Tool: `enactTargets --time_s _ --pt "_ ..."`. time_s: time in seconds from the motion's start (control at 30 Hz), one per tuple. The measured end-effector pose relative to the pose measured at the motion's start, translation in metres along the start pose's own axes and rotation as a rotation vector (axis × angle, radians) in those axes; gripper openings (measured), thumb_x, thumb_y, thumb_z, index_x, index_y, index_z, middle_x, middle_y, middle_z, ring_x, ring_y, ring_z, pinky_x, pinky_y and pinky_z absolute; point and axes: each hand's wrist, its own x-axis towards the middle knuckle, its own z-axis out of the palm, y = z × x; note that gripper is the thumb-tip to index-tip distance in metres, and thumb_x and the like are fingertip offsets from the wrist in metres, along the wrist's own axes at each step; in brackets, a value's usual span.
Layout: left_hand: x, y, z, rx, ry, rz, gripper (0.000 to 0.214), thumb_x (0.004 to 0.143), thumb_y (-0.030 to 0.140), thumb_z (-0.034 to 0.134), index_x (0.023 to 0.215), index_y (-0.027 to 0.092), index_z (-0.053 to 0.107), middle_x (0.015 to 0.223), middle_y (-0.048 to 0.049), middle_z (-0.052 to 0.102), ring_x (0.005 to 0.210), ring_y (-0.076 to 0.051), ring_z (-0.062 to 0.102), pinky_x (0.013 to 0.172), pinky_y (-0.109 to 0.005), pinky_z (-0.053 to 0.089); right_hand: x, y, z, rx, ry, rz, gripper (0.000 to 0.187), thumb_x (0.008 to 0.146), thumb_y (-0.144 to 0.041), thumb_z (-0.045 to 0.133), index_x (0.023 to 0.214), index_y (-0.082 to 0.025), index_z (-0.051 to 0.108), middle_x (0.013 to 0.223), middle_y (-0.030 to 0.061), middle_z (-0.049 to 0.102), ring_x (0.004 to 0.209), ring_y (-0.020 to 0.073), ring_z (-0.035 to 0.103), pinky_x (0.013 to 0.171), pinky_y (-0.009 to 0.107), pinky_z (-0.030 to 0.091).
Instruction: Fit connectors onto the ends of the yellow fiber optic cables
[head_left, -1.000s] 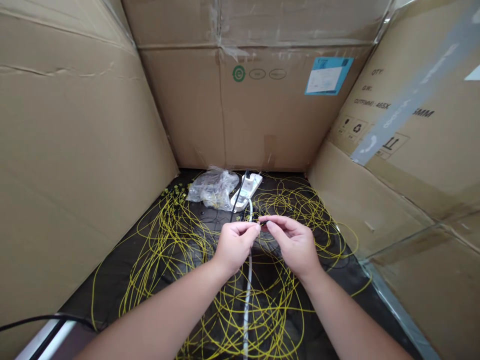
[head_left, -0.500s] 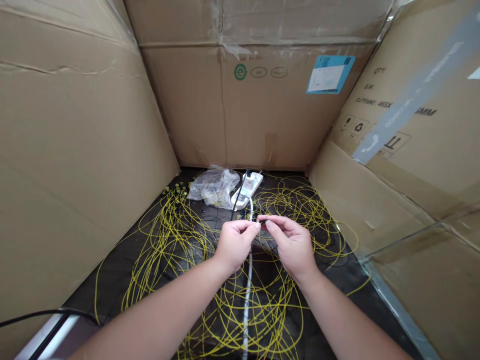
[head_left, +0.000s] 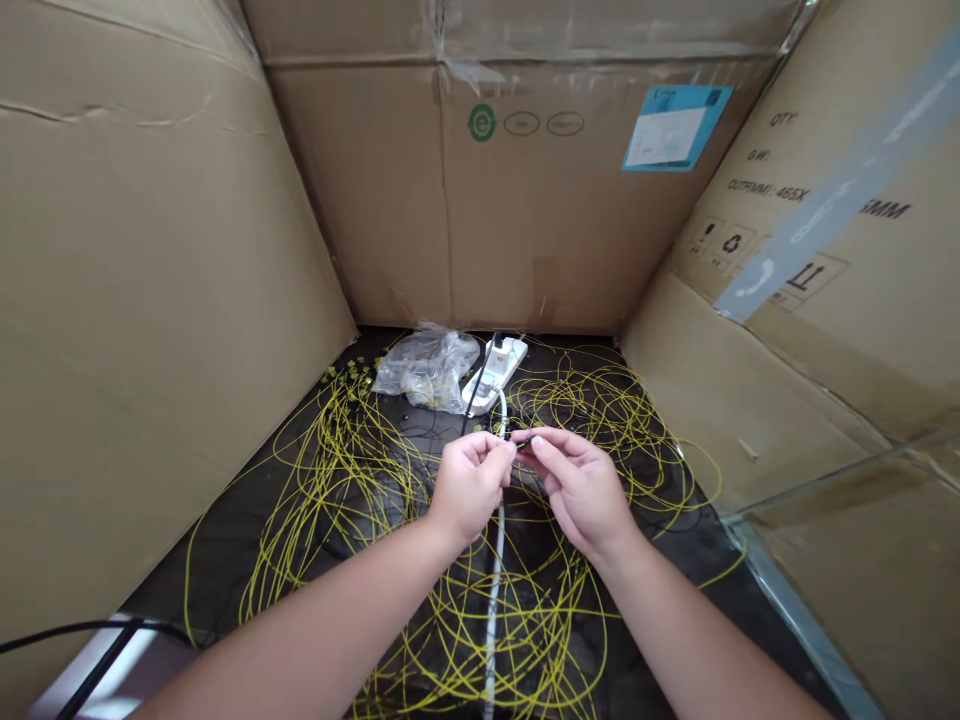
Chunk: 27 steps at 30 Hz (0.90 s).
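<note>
My left hand point(head_left: 471, 485) and my right hand point(head_left: 581, 488) meet fingertip to fingertip over the dark surface. A small, thin black piece point(head_left: 525, 442) is pinched between my right thumb and forefinger, its left end close to my left fingertips. My left thumb and forefinger are pressed together; what they pinch is too small and covered to make out. Thin yellow cables point(head_left: 517, 620) lie in loose loops below and around both hands. A white cord point(head_left: 496, 600) runs beneath them to a white power strip point(head_left: 495, 375).
A crumpled clear plastic bag point(head_left: 427, 368) lies left of the power strip. Small yellow-green bits point(head_left: 352, 372) are scattered beside it. Large cardboard boxes wall in the left point(head_left: 165, 280), back point(head_left: 390, 230) and right point(head_left: 840, 400). A black cable point(head_left: 90, 627) crosses the lower left.
The camera view has shifted slightly. My hands stay together at nearly the same place, with my right fingers a little more opened out around the black piece.
</note>
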Motion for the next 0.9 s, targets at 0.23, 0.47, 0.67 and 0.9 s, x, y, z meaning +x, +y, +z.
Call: enactTargets --time_s 0.23,0.47,0.67,0.9 --pt "-0.005 0.007 0.003 0.097 0.034 0.068 0.019 0.073 0.032 0.062 0.067 0.014 0.058 0.051 0.0027 0.051 0.040 -0.004 0.037 0.040 -0.017 0.030 -0.006 -0.005 0.004 0.028 0.028 0.010 0.012 0.075 -0.023 0.065 0.085 -0.019 0.068 0.092 0.0058 0.069 0.087 0.0188 0.064 0.088 0.043 0.049" --pt "-0.011 0.012 0.005 0.251 0.075 0.188 0.018 0.075 0.030 0.059 0.073 0.013 0.065 0.062 -0.0029 0.061 0.053 -0.010 0.049 0.050 -0.021 0.040 -0.008 -0.005 0.004 -0.018 0.065 -0.007 0.011 0.077 -0.023 0.063 0.087 -0.021 0.068 0.094 0.0055 0.069 0.086 0.0180 0.064 0.087 0.042 0.050" --pt "-0.012 0.010 0.002 0.359 0.105 0.249 0.014 0.076 0.025 0.058 0.073 0.015 0.067 0.061 -0.0021 0.060 0.056 -0.011 0.052 0.054 -0.022 0.043 -0.008 -0.005 0.001 -0.064 0.065 -0.024 0.013 0.079 -0.021 0.061 0.090 -0.023 0.068 0.096 0.0047 0.068 0.083 0.0159 0.063 0.086 0.040 0.050" --pt "-0.011 0.009 0.004 0.365 0.123 0.258 0.014 0.074 0.024 0.059 0.074 0.017 0.071 0.059 -0.0030 0.060 0.061 -0.015 0.056 0.059 -0.026 0.047 -0.009 -0.005 0.002 -0.118 0.066 -0.033 0.013 0.080 -0.023 0.060 0.091 -0.023 0.067 0.101 0.0052 0.067 0.089 0.0181 0.064 0.085 0.041 0.051"
